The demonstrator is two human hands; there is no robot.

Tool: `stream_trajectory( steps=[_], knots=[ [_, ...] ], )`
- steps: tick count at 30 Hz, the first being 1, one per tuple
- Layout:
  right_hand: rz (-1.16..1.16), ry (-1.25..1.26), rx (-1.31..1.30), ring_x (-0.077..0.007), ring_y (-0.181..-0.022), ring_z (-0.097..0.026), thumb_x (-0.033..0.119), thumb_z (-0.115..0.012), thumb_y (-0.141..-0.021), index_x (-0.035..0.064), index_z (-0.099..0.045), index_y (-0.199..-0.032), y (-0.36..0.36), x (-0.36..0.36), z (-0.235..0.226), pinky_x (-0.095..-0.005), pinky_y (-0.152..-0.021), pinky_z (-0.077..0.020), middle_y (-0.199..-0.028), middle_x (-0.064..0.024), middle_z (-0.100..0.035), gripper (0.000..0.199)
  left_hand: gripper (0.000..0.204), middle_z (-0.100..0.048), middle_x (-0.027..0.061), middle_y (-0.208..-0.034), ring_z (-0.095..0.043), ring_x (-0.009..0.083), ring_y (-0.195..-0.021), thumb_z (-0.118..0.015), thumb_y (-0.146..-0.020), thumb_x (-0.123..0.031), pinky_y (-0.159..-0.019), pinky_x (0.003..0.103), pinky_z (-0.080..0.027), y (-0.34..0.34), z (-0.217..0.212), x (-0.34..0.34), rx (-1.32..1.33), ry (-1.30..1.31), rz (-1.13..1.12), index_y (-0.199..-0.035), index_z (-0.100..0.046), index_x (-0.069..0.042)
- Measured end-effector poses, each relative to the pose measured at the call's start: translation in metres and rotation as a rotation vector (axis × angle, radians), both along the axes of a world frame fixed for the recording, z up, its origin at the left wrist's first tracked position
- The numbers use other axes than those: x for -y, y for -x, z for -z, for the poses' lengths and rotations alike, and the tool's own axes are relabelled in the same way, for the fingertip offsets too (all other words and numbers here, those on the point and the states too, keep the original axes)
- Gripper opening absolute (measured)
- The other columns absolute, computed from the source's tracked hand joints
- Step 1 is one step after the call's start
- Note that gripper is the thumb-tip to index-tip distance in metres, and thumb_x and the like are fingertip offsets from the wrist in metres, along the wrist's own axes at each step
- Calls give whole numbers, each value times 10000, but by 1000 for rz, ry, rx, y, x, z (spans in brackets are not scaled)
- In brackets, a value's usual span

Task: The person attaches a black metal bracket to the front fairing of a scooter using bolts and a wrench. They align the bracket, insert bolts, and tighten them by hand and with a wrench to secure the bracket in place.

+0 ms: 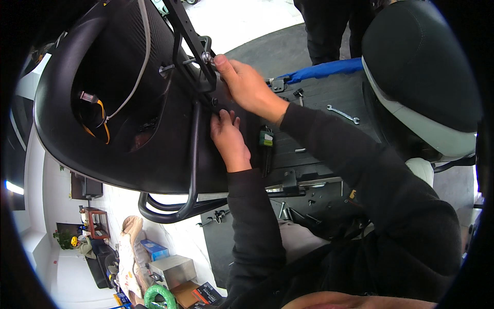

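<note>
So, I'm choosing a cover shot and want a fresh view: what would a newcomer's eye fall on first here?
Probably the big black shell filling the upper left, with a pale cable across its hollow. Next, the right hand at a bolt on a black bracket, with the left hand just below. The bright green coil at the bottom left might also stand out.

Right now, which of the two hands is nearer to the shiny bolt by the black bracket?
The right hand: its thumb is close beside the shiny bolt. The left hand is lower in the picture, farther from it.
</note>
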State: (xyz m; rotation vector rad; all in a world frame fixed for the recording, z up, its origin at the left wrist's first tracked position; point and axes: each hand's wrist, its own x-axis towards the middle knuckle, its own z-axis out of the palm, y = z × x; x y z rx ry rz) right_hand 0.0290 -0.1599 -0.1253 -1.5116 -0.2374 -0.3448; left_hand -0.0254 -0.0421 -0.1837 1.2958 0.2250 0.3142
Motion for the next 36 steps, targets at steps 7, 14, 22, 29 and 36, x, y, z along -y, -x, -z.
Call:
stream_trajectory(
  steps=[7,14,22,29,36],
  knots=[
    [58,-253,2,-369,-931,-734,255,-518,-1155,-52,-568,-1356,76,-29,-15,-456,-853,-552,-971,-233,-727,370,316,-705,136,-1358,-703,234,-1262,-490,-1154,-123,-1053,362,-559,-16,10,-12,225,294,306,-1378,-624,56],
    [25,123,218,-389,-927,-771,282,-679,-1074,-86,-690,-1206,120,-7,-72,-433,-846,-593,-1015,-268,-762,391,323,-764,115,-1196,-739,176,-1060,-623,-1098,-190,-915,343,-582,-14,8,-8,214,-171,102,-1300,-662,60],
    [108,329,459,-338,-629,-706,424,-622,-1103,-54,-695,-1100,78,33,-111,-434,-634,-536,-692,-202,-693,483,280,-657,141,-1201,-753,239,-980,-504,-1149,-114,-856,342,-650,-26,12,-4,76,116,21,-1325,-569,93],
    [-133,-321,225,-65,-562,-423,349,-572,-1157,49,-618,-967,-8,46,-113,-265,-516,-344,-689,47,-474,358,247,-641,153,-1211,-749,288,-971,-537,-1132,-92,-846,386,-645,-25,11,-7,56,115,19,-1311,-566,76],
    [-498,-763,-331,-54,-537,-374,237,-591,-1125,160,-487,-856,-67,32,-58,-233,-473,-282,-718,64,-453,299,253,-647,150,-1219,-749,289,-980,-534,-1137,-91,-850,379,-648,-21,8,-6,63,92,24,-1320,-564,81]
  ],
)
